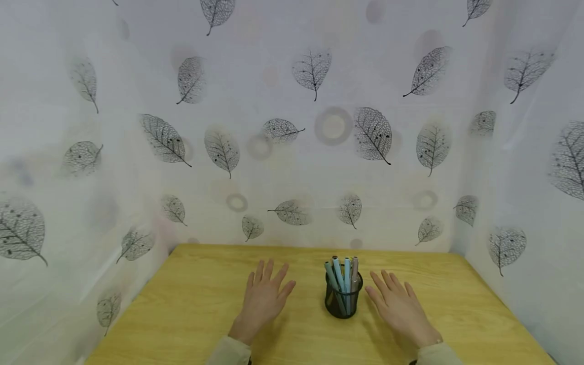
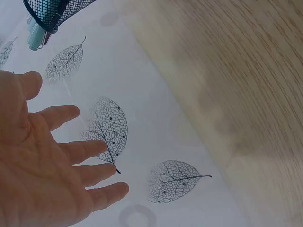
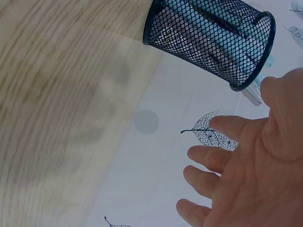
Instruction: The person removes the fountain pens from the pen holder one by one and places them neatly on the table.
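Note:
A black mesh pen cup (image 1: 342, 304) stands upright on the wooden table, with several pens (image 1: 348, 274) in it, light blue, grey-green and brownish. To its left my left hand (image 1: 263, 301) hovers over the table, fingers spread and nothing held. My right hand (image 1: 402, 309) is just right of the cup, apart from it, with its fingers extended. In the right wrist view, the mesh cup (image 3: 208, 40) lies beyond the thumb of the empty right hand (image 3: 260, 161). The left wrist view shows the open left palm (image 2: 42, 161) and the cup's rim (image 2: 52, 29) at the top.
The yellowish wood-grain table (image 1: 191, 299) reaches back to a pale curtain (image 1: 283, 177) printed with dark leaves and rings. Similar curtain panels hang along the left and right sides of the table.

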Demonstrator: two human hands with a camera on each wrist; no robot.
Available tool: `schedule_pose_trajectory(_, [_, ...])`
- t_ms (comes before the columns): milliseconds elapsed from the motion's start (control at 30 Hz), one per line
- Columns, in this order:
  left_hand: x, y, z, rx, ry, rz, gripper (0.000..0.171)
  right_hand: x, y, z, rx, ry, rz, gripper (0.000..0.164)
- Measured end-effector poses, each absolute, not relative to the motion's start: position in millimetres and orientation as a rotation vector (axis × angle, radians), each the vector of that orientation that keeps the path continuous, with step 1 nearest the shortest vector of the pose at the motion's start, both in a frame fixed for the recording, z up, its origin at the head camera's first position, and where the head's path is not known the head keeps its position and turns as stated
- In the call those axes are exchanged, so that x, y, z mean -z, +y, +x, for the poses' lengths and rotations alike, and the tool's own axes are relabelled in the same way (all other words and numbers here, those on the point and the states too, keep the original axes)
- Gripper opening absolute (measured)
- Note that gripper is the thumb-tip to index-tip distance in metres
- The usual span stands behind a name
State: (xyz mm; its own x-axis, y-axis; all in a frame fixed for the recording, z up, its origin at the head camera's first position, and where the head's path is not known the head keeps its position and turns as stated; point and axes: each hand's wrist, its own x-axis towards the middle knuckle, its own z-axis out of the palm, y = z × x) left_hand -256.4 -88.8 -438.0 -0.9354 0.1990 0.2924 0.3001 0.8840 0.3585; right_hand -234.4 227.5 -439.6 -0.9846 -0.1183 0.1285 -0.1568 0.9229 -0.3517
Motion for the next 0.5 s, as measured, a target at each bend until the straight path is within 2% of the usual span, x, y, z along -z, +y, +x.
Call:
schedule_pose_trajectory(267, [439.2, -86.4, -263.0, 0.655, -2.752, -0.434, 0.051, 437.8, 228.8, -237.9, -0.641, -2.924, 0.252, 0.063])
schedule_pose_trajectory(500, [439.2, -83.4, -267.9, 1.027, -2.597, -0.376, 0.041, 438.7, 227.7, -244.1, -1.092, -2.78, 0.212, 0.044])
